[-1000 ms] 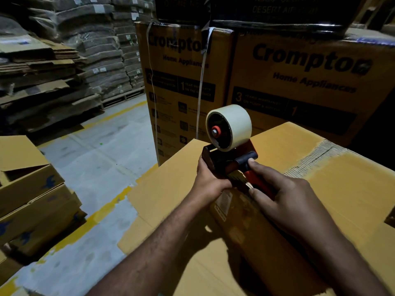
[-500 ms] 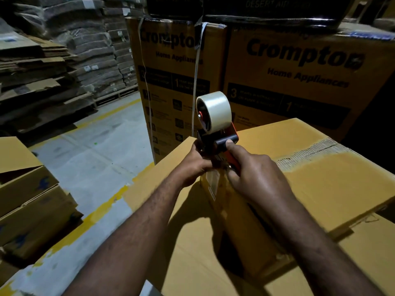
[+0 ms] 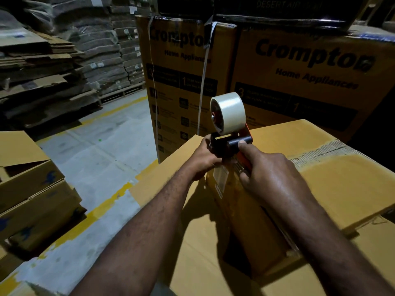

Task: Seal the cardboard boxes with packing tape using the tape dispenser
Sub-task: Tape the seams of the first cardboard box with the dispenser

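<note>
A tape dispenser (image 3: pixel 229 144) with a black frame, a red handle and a whitish roll of packing tape (image 3: pixel 229 113) stands on the far end of a brown cardboard box (image 3: pixel 333 186). My right hand (image 3: pixel 269 174) grips its handle, with the forefinger lying on the black roller. My left hand (image 3: pixel 204 159) holds the dispenser's left side at the box's seam. Below the dispenser a strip of clear tape with a white label (image 3: pixel 220 178) runs down the box's near face.
Tall printed cartons (image 3: pixel 303 67) stand right behind the box, with a loose white strap (image 3: pixel 203 82) hanging down one. Open brown boxes (image 3: pixel 27 184) sit at the left on the grey floor (image 3: pixel 102 150) with yellow lines. Stacks of flattened cardboard (image 3: pixel 42 71) fill the far left.
The dispenser and both hands have moved away from me along the box top toward its far end. The roll has turned so that more of its tape face shows.
</note>
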